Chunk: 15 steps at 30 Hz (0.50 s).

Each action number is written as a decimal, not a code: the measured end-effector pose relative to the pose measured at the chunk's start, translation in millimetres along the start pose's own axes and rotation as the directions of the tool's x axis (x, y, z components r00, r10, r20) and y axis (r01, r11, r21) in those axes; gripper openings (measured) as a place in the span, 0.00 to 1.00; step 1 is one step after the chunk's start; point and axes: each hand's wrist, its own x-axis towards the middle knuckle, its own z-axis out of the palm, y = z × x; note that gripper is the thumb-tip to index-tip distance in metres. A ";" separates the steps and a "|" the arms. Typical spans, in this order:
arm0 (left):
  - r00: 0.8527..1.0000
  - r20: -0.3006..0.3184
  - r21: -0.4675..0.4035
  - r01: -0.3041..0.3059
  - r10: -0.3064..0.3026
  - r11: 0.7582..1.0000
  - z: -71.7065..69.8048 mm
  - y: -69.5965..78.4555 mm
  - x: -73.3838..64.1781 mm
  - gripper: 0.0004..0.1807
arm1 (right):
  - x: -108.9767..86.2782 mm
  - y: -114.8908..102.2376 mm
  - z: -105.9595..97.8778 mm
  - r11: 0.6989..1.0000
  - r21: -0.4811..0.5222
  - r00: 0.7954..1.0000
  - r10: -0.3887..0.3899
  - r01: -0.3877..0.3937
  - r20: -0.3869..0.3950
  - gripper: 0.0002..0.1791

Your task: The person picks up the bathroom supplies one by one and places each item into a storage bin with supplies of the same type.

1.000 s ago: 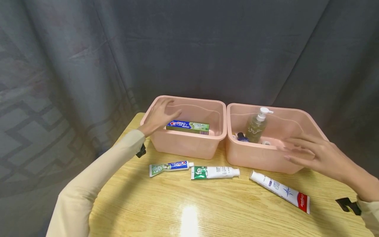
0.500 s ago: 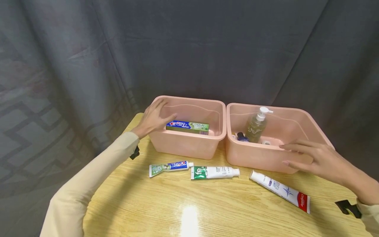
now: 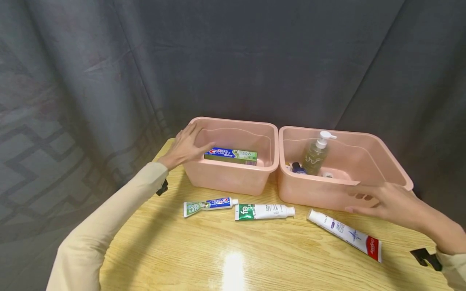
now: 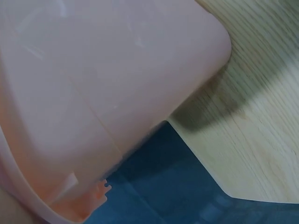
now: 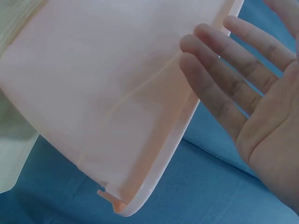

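My left hand [image 3: 183,146] is at the left side rim of the left pink bin [image 3: 225,178], fingers spread over the edge and thumb extended inward. A Crest toothpaste box [image 3: 230,155] lies in this bin. My right hand [image 3: 393,205] is by the front right corner of the right pink bin [image 3: 313,193]. In the right wrist view, its fingers [image 5: 219,95] are loosely extended beside the bin wall, with nothing held. A pump bottle [image 3: 315,157] stands in the right bin, near a dark-capped bottle [image 3: 297,168] and a small white item [image 3: 327,175].
On the wooden table [image 3: 174,254], a Crest toothpaste tube [image 3: 211,205], a green-and-white tube [image 3: 265,211] and a Colgate tube [image 3: 344,233] lie in front of the bins. A grey curtain [image 3: 255,60] hangs behind.
My left hand has drawn left, from over the left bin to its side rim. My right hand has moved down and slightly nearer, away from the right bin's interior. Bins and tubes stay put.
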 end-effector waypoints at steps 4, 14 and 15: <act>1.000 0.020 0.009 0.013 -0.013 1.000 -0.2 -0.9 -1.6 0.49 | -1.7 -0.8 2.3 0.996 0.086 0.998 0.032 -0.037 0.061 0.27; 0.997 0.079 0.026 -0.001 -0.001 1.000 -1.7 -2.7 -6.7 0.54 | -6.4 1.4 18.8 0.985 0.156 0.996 -0.085 0.080 0.025 0.32; 0.996 0.086 0.031 -0.003 0.000 1.000 -1.7 -3.0 -7.0 0.54 | -6.8 2.3 20.2 0.986 0.153 0.996 -0.079 0.073 0.036 0.33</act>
